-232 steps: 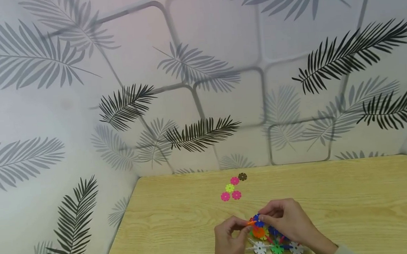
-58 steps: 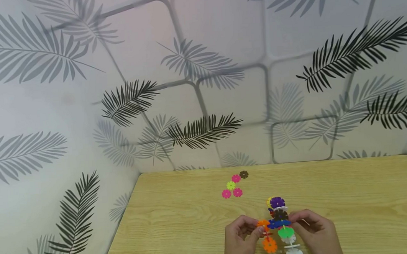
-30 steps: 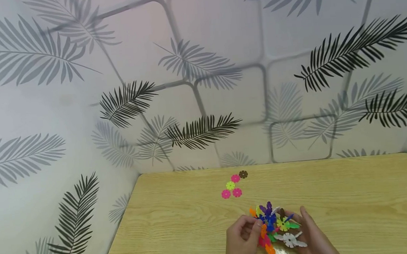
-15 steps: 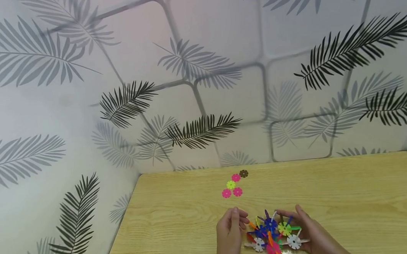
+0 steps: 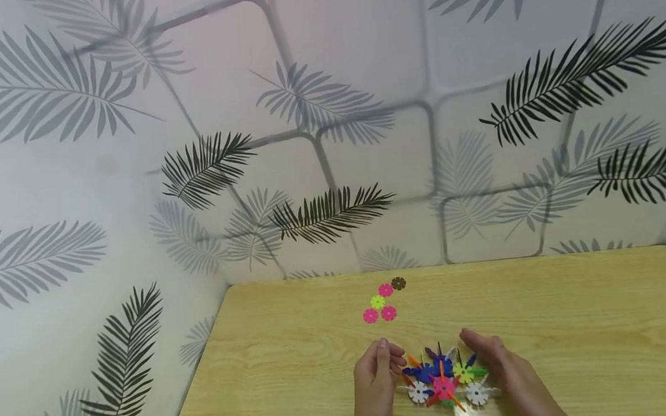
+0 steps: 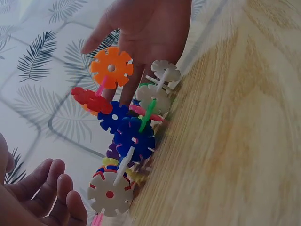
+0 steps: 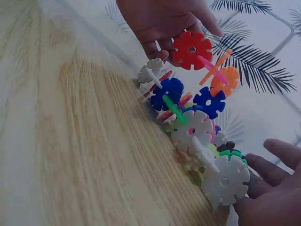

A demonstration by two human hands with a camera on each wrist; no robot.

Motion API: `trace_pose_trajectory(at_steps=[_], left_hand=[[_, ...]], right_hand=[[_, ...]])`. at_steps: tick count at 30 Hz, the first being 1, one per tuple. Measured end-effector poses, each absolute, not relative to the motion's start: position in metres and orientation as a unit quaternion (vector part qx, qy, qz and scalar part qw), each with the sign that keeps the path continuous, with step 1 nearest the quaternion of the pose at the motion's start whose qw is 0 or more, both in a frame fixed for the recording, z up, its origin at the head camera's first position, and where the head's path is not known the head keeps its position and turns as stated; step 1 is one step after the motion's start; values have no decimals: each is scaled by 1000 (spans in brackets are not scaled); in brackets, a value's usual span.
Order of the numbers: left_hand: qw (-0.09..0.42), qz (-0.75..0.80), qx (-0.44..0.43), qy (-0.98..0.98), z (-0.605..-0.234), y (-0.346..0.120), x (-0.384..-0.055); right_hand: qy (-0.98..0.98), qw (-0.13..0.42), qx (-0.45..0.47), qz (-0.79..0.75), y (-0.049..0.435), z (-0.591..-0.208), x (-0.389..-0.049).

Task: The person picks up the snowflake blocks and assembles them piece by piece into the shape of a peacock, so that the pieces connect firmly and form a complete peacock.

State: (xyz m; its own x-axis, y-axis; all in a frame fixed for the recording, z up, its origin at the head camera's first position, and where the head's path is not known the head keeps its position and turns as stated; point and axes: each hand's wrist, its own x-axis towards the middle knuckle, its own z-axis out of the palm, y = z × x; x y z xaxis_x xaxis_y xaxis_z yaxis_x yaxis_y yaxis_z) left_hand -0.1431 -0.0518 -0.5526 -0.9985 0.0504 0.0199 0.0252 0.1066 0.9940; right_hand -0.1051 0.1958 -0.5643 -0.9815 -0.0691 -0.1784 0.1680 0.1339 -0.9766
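A build of interlocking notched plastic discs (image 5: 444,388) stands on the table between both hands, its pink, blue, white, orange and green discs slotted edge to edge. On its left is my left hand (image 5: 373,382), fingers loosely bent and holding nothing. My right hand (image 5: 514,374) is at the right side with fingers extended; whether a fingertip touches the build is unclear. In the left wrist view an orange disc (image 6: 112,68) sticks up above blue discs (image 6: 135,140). From the right wrist, a red disc (image 7: 192,50) tops the build and a white disc (image 7: 225,181) lies nearest my right fingers.
Several loose discs lie flat farther back on the wooden table (image 5: 283,336): a brown disc (image 5: 398,284), a yellow disc (image 5: 377,302) and some pink discs (image 5: 370,316). Behind the table's far edge rises a wall (image 5: 364,156) patterned with leaves.
My left hand, which pinched the build a second ago, has let go and drawn left. The build has been turned and set down. My right hand has shifted slightly away from it.
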Motion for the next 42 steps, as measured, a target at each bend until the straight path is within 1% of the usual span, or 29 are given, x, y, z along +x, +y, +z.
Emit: trace_pose_trajectory(at_steps=[5, 9, 11, 14, 18, 22, 25, 31, 33, 35, 38, 40, 42], left_hand=[[18, 668, 9, 744, -551, -55, -147], [26, 658, -1, 753, -549, -65, -157], [33, 643, -3, 765, -548, -73, -165], [34, 607, 6, 794, -549, -88, -180], [4, 532, 40, 846, -556, -98, -205], [-25, 433, 72, 898, -560, -97, -232], [-25, 365, 72, 928, -559, -95, -244], [-11, 298, 68, 952, -553, -92, -249], [-9, 293, 68, 954, -552, -93, -250], [0, 296, 71, 953, -550, -94, -252], [32, 309, 79, 947, -549, -95, -256], [51, 326, 86, 940, -549, -97, -260], [56, 340, 92, 934, -550, -98, -263]], right_hand=[[669, 53, -50, -739, 203, -576, -109], [629, 46, -89, -771, 210, -581, -116], [630, 43, -92, -770, 212, -578, -121], [663, 18, -84, -744, 213, -569, -132], [736, -16, -60, -674, 214, -557, -151], [785, -7, -59, -616, 210, -547, -180], [814, 5, -79, -576, 202, -542, -206], [862, 7, -141, -486, 175, -538, -260], [872, 17, -164, -461, 165, -538, -276], [883, 32, -185, -430, 155, -540, -289], [915, 47, -197, -349, 145, -543, -300], [933, 46, -196, -297, 141, -546, -304], [945, 39, -188, -264, 138, -547, -305]])
